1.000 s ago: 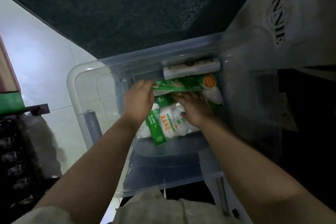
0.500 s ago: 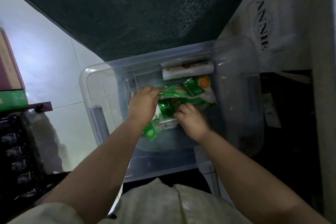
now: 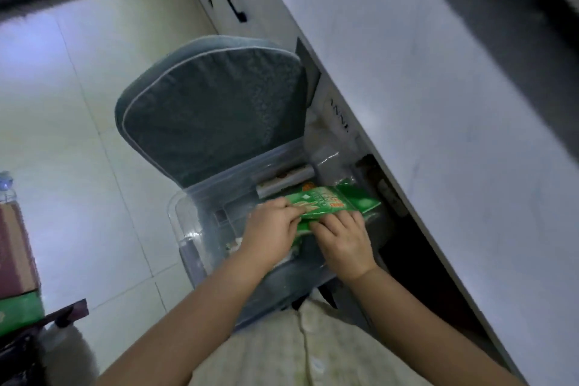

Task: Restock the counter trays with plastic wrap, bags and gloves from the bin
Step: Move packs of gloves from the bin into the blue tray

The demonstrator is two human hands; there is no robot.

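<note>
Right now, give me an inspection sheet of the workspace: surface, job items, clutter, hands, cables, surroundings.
Surface: pale counter on the right, the visible part bare; no trays in view.
Job's things: clear bin on the floor; green packets lifted at its rim; roll at the far wall inside.
Clutter: boxes and a bottle at the left edge.
Grippers: left hand and right hand both grip the packets.
Cables: nothing seen.
Surroundings: tiled floor; cushioned chair behind the bin; cabinet handles.
</note>
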